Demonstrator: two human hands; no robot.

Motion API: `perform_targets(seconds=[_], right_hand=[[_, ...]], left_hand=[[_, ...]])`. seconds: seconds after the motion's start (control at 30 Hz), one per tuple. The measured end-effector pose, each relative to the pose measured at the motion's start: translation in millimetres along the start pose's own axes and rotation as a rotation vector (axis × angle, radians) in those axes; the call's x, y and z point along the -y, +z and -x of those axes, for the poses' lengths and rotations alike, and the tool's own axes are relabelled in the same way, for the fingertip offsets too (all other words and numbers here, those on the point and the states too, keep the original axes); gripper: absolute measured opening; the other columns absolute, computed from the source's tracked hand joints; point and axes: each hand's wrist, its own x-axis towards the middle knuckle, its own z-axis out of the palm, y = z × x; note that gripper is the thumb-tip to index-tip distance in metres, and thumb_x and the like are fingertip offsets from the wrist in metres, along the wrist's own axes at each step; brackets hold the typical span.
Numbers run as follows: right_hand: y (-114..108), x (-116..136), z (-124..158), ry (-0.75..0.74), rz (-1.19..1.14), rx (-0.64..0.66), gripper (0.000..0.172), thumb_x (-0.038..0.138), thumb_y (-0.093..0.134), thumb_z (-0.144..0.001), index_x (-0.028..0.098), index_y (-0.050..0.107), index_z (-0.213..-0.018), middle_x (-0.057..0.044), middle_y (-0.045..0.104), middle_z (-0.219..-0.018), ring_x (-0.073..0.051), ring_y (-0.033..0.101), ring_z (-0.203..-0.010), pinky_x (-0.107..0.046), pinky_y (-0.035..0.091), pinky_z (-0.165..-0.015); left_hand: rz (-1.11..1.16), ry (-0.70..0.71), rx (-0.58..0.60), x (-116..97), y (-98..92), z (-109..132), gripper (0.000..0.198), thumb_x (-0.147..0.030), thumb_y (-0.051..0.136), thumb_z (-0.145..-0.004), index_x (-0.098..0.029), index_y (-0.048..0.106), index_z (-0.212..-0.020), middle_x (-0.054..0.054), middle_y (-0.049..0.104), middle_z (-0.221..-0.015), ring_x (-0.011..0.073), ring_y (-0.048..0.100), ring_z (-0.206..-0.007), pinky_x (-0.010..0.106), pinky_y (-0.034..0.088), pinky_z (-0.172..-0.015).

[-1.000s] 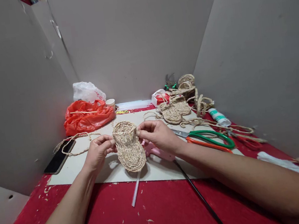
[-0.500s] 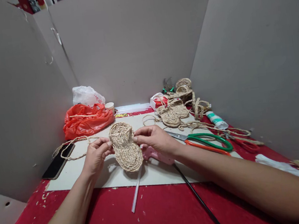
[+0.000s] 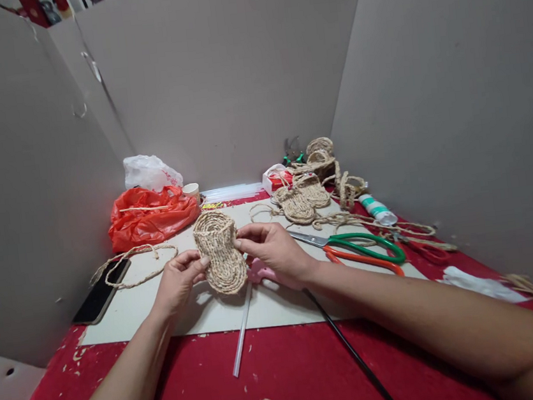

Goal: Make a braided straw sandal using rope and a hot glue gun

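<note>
Between my two hands is a small woven straw slipper, made of coiled cord with a band across its upper part. It is held up above the white board. My left hand pinches its left edge at the narrow middle. On the opposite edge, a little higher, my right hand grips it between thumb and fingers. Behind the right hand lies a pink glue gun, partly hidden, with a black cord running to the front. A clear glue stick points from it towards me.
Green-and-orange-handled scissors lie right of my right hand. More straw slippers and cord sit at the back right. A phone with straw cord over it is at left, below a red plastic bag. Grey panels enclose the table.
The slipper has tilted slightly, its lower end shifting left and up. My left thumb now lies farther onto its face. The whole view has moved a little to the right.
</note>
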Motion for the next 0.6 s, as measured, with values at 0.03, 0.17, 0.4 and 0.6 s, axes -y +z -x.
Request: perform_targets(seconds=[0.03, 0.17, 0.4, 0.6], right_hand=[[0, -1, 0, -0.01, 0.013, 0.006, 0.017, 0.029, 0.074, -0.067, 0.016, 0.068, -0.075, 0.003, 0.061, -0.063, -0.007, 0.049, -0.052, -0.02, 0.04, -0.045], [-2, -3, -1, -0.005, 0.038, 0.013, 0.017, 0.031, 0.073, -0.069, 0.016, 0.068, -0.078, 0.003, 0.06, -0.064, -0.007, 0.05, -0.051, -0.02, 0.042, -0.044], [-9, -10, -5, 0.167, 0.101, 0.163, 0.026, 0.042, 0.071, -0.074, 0.017, 0.064, -0.074, 0.002, 0.057, -0.058, -0.005, 0.044, -0.036, -0.02, 0.034, -0.032], [-7, -5, -1, 0.241, 0.183, 0.216, 0.024, 0.036, 0.069, -0.077, 0.016, 0.061, -0.066, -0.001, 0.059, -0.051, -0.005, 0.044, -0.035, -0.018, 0.034, -0.032]], left_hand=[[-0.008, 0.015, -0.004, 1, -0.7, 0, 0.024, -0.029, 0.081, -0.065, -0.014, 0.069, -0.081, 0.001, 0.066, -0.077, 0.01, 0.06, -0.068, 0.023, 0.05, -0.065], [-0.026, 0.044, -0.005, 1, -2.2, -1, 0.022, -0.027, 0.08, -0.067, -0.015, 0.069, -0.081, 0.0, 0.065, -0.078, 0.0098, 0.059, -0.068, 0.022, 0.049, -0.064], [0.051, 0.044, -0.055, -3, 0.7, -2, 0.022, -0.026, 0.081, -0.063, -0.016, 0.066, -0.076, -0.001, 0.063, -0.074, 0.0098, 0.06, -0.067, 0.023, 0.051, -0.064], [0.022, 0.001, -0.152, -10, -6.9, -8, 0.03, -0.03, 0.082, -0.057, -0.016, 0.062, -0.073, -0.003, 0.059, -0.065, 0.0064, 0.054, -0.055, 0.018, 0.045, -0.052]])
